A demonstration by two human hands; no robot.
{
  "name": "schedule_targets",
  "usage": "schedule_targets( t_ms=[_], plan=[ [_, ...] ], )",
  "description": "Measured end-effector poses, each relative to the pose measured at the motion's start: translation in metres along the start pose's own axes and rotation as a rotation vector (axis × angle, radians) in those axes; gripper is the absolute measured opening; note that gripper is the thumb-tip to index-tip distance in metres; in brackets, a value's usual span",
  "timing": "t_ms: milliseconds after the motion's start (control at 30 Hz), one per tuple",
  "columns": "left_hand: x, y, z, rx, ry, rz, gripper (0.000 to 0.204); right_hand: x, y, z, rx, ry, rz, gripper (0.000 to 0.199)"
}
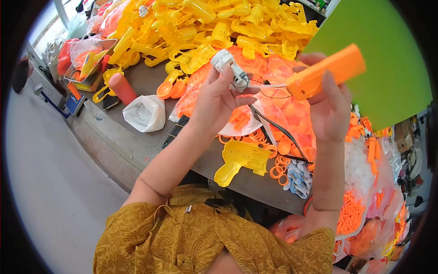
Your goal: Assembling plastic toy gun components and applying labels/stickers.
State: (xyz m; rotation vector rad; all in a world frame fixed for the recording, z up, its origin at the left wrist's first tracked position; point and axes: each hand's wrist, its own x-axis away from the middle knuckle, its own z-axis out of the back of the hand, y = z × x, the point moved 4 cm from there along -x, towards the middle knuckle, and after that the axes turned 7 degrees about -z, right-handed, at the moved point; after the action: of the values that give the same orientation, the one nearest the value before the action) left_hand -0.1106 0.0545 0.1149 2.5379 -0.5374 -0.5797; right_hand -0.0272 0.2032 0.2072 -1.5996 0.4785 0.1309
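A heap of yellow plastic shells (pixel 214 27) covers the far side of the workbench (pixel 137 132). Nearer, the right hand (pixel 331 107) grips an orange plastic casing (pixel 326 73), raised. The left hand (pixel 219 98) pinches a small white motor (pixel 230 68) just left of it, thin wires (pixel 269 85) running between them.

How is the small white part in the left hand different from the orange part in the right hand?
The white part is small and blocky, pinched in the left hand; the orange part is longer, flatter and bright, gripped by the right hand. Thin wires appear to join them. Both are held above the table.
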Motion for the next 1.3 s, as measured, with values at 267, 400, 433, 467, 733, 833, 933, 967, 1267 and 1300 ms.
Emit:
schedule_targets(
  t_ms=[267, 400, 433, 467, 733, 833, 933, 967, 1267, 1300],
  plan=[
    [-0.039, 0.022, -0.004, -0.084, -0.019, 0.028, 0.029, 0.046, 0.011, -0.021, 0.809, -0.408, 0.544, 0.028],
    [-0.053, 0.033, -0.013, -0.066, -0.086, 0.084, 0.025, 0.051, 0.036, -0.028, 1.239, -0.362, 0.54, 0.036],
    [-0.056, 0.033, -0.018, -0.065, -0.095, 0.088, 0.025, 0.05, 0.045, -0.021, 1.245, -0.353, 0.54, 0.036],
    [-0.059, 0.035, -0.024, -0.114, -0.106, 0.072, 0.027, 0.046, 0.052, -0.012, 1.226, -0.308, 0.518, 0.034],
    [-0.073, 0.047, -0.05, -0.414, -0.413, 0.075, 0.029, -0.031, 0.041, 0.002, 0.093, 0.103, -0.135, 0.02],
    [-0.076, 0.045, -0.053, -0.439, -0.386, 0.066, 0.029, -0.042, 0.045, 0.003, 0.032, -0.078, -0.224, 0.022],
    [-0.083, 0.045, -0.048, -0.568, -0.377, 0.046, 0.03, -0.046, 0.037, 0.004, 0.172, -0.061, -0.228, 0.019],
    [-0.087, 0.046, -0.045, -0.679, -0.351, 0.036, 0.03, -0.049, 0.034, 0.003, 0.199, -0.032, -0.226, 0.017],
    [-0.13, 0.036, -0.047, -0.794, -0.27, -0.081, 0.022, -0.095, 0.004, 0.003, 0.668, 0.094, 0.268, 0.008],
    [-0.13, 0.04, -0.052, -0.742, -0.26, -0.176, 0.022, -0.092, -0.005, -0.004, 0.915, 0.154, 0.611, 0.005]
  ],
)
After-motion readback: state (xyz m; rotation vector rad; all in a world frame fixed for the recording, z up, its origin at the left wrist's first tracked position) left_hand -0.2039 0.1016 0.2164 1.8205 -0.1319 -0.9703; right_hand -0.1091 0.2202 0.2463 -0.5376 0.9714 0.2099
